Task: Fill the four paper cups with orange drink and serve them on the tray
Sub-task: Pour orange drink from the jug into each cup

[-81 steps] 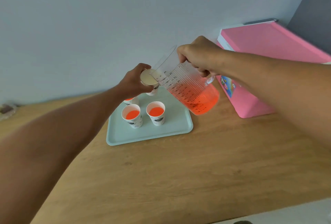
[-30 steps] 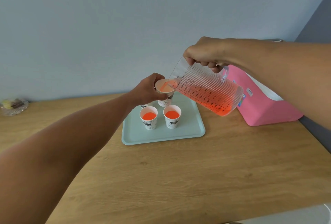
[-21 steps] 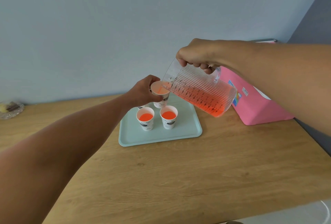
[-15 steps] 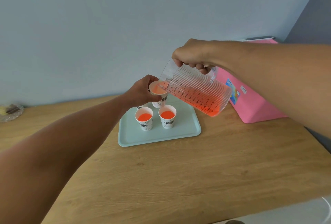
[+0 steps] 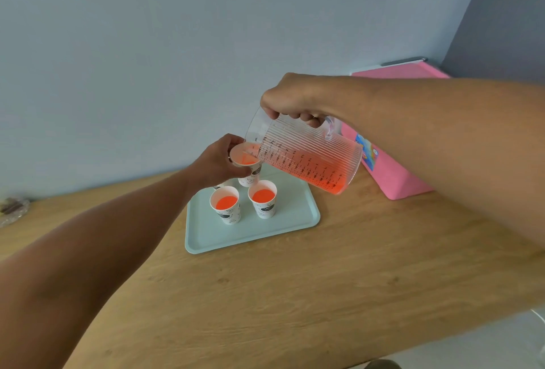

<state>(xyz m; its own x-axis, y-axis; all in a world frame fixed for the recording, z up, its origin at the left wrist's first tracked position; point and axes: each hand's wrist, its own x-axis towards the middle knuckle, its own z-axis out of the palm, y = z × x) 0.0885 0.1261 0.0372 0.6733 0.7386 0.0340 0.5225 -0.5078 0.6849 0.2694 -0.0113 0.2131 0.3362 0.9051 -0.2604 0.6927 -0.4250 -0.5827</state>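
Paper cups: two filled ones, the left (image 5: 225, 205) and the right (image 5: 263, 202), stand side by side near the middle of the pale green tray (image 5: 298, 215), which lies on the wooden worktop (image 5: 265, 295) toward its far edge. Beyond them the left hand (image 5: 219, 163) is wrapped around a lifted cup (image 5: 246, 163) above the tray's far side. The right hand (image 5: 290, 100) is closed on the handle of a tilted clear jug (image 5: 306, 159), whose spout runs orange drink into that cup. A pink box (image 5: 395, 179) sits at the far right corner.
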